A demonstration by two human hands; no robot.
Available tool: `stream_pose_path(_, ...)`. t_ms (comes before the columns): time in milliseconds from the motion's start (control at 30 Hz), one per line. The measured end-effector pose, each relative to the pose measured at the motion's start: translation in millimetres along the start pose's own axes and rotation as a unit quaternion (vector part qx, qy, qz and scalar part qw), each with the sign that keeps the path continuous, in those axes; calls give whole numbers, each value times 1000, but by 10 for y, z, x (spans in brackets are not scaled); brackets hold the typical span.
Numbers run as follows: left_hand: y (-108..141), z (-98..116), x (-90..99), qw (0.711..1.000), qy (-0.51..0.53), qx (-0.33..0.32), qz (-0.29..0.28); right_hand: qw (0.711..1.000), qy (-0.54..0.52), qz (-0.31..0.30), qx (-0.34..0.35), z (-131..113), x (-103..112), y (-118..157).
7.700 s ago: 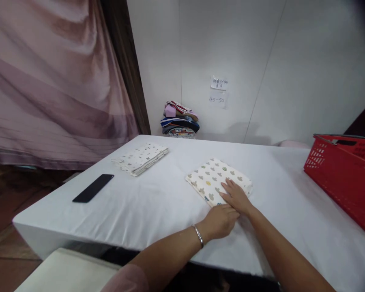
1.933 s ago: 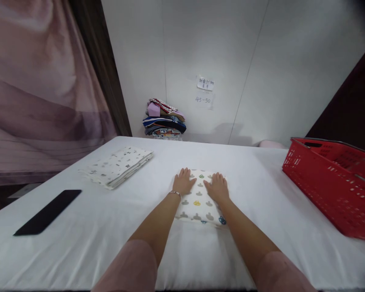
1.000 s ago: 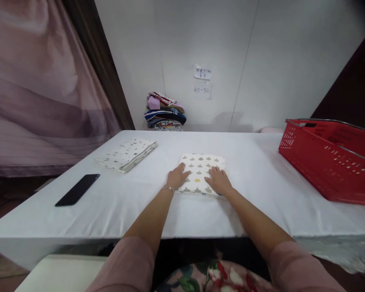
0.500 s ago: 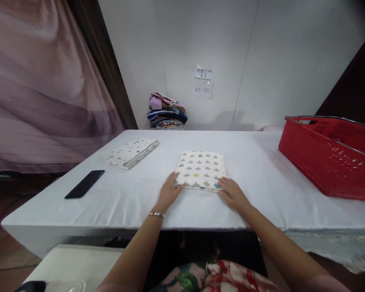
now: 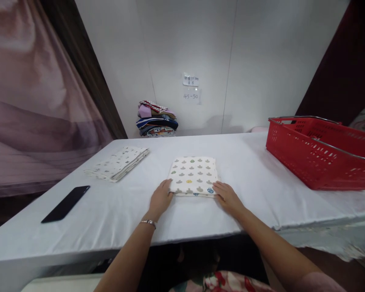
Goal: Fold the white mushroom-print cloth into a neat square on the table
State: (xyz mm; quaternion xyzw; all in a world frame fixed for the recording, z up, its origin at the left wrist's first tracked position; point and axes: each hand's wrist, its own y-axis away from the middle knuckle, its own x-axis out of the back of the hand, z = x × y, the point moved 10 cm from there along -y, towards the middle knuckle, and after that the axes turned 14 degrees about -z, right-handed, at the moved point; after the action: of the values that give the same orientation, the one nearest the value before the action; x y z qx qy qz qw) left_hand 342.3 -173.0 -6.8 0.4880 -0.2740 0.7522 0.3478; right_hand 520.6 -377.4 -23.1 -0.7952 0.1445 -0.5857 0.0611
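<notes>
A folded white cloth (image 5: 193, 174) printed with grey mushrooms, plus a few in green, yellow and blue, lies flat on the table in front of me. At its near left corner is my left hand (image 5: 161, 198), a bracelet on the wrist, its fingers and thumb closed along the edge. My right hand (image 5: 229, 198) grips the near right corner, fingertips on the top layer and thumb at the side. The cloth's underside is hidden. Off to the left rests another folded white cloth (image 5: 121, 162) with a small sparse print.
A black phone (image 5: 65, 204) lies on the left of the white-covered table (image 5: 109, 223). To the right stands a red basket (image 5: 316, 162) with metal handles. Folded fabrics (image 5: 157, 119) are stacked at the back by the wall, below paper signs (image 5: 191, 89).
The view has shifted, so the table items appear further left, and most of them lower. Both hands stay at the mushroom cloth's near corners; the left one sits closer against its edge.
</notes>
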Motion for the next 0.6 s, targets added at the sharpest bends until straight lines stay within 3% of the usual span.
stream_pose_path(167,-9,-33,118,999,11,5,45,999,17,-23,-18,-33,-15,-13)
stream_pose_path(300,16,-145,42,998,30,31,52,999,26,-24,-9,-75,-19,-16)
stream_pose_path(500,36,-271,3,995,83,21,59,1000,24,-16,-7,-75,-18,-11)
stream_pose_path(600,30,-103,109,993,78,7,85,1000,15,-6,-1,-90,1,-13)
